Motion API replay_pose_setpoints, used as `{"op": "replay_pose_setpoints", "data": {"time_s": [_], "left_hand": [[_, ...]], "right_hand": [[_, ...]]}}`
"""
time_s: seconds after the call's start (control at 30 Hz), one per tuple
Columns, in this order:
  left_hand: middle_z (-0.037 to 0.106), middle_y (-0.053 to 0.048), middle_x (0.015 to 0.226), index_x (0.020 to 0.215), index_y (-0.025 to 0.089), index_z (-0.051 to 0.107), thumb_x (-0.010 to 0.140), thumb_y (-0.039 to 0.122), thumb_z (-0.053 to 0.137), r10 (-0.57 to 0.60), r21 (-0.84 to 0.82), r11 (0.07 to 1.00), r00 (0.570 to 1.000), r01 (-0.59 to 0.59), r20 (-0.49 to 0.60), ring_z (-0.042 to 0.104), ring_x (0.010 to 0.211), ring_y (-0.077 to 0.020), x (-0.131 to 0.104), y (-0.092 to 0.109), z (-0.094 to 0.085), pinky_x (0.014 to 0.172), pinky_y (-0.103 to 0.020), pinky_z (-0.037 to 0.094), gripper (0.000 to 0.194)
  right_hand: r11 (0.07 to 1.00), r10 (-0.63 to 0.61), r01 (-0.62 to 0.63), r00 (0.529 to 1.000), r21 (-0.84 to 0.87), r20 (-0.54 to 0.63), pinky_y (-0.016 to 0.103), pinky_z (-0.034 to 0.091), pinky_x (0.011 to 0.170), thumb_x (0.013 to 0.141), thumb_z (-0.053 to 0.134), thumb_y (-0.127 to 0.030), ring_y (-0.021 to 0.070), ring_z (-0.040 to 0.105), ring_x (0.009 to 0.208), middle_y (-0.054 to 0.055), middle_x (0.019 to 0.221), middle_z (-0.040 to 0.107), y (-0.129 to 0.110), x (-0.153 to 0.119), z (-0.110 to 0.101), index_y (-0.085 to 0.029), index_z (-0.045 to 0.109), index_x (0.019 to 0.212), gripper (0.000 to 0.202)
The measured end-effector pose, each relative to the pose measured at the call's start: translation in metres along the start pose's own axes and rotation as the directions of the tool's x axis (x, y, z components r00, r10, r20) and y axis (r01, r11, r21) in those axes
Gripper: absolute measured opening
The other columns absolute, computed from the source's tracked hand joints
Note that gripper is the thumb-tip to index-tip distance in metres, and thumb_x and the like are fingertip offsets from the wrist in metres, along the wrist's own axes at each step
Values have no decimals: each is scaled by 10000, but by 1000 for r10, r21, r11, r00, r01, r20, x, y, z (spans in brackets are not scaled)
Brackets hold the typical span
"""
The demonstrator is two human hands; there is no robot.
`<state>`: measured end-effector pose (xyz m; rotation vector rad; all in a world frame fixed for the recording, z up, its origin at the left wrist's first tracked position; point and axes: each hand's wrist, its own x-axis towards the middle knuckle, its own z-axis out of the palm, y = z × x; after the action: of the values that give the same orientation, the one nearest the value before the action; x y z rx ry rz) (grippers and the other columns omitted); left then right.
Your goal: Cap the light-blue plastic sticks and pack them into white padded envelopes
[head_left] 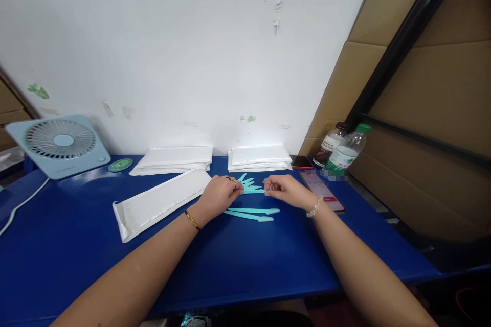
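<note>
A turquoise eyebrow razor (253, 191) spans the gap between my two hands above the blue table. My left hand (220, 193) pinches one end of it, fingers closed. At the other end, the thumb and fingertips of my right hand (284, 188) are closed on its tip. Several more turquoise razors (247, 182) fan out just behind, partly covered by my left hand. Two others (253, 210) lie nearer to me, with pale ends pointing right. A white padded mailer (163, 202) lies slanted beside my left hand.
White mailers are stacked in two piles, left (172, 157) and right (261, 156), along the wall. A light-blue fan (63, 140) and a green disc (120, 165) stand left. Right are a phone (326, 194), a second phone (302, 162), two bottles (343, 157) and cardboard (433, 163).
</note>
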<state>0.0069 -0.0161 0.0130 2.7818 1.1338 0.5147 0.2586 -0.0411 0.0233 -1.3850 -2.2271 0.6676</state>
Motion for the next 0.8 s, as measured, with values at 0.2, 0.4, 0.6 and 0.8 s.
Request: {"op": "replay_pose_setpoints", "data": {"time_s": [0.2,0.4,0.6,0.8], "left_hand": [[659,-48,1072,1041,245,671,897,331,472,-143,42,988,987,146,-73,579,979,-231,-1,-23,5,812,-346,427,260],[650,-50,1150,1152,231,635,898,389,478,-84,-11,996,996,84,-13,562,1040,-240,-1,-26,13,868,-359,434,339],[660,-35,1126,1121,245,644,908,390,469,-62,-46,997,997,60,-47,566,1011,-231,0,-19,7,862,-356,417,311],[699,-32,1023,1089,245,654,924,442,438,58,-102,993,998,-56,16,608,944,-211,-3,1,-1,821,-341,400,336]], "right_hand": [[995,70,-77,991,-59,-116,235,394,596,798,613,-293,120,512,639,40,828,641,13,-2,-12,-158,651,895,171],[997,-66,73,969,-23,237,229,403,601,702,736,-353,130,512,702,24,817,581,1,-8,-8,-164,669,833,240],[996,-55,69,968,-52,243,213,362,548,776,657,-254,103,474,610,-2,716,552,-3,-4,1,-161,626,777,98],[999,-34,34,999,3,8,212,349,545,836,587,-294,104,469,587,-18,661,548,-8,-2,5,-170,610,832,126]]}}
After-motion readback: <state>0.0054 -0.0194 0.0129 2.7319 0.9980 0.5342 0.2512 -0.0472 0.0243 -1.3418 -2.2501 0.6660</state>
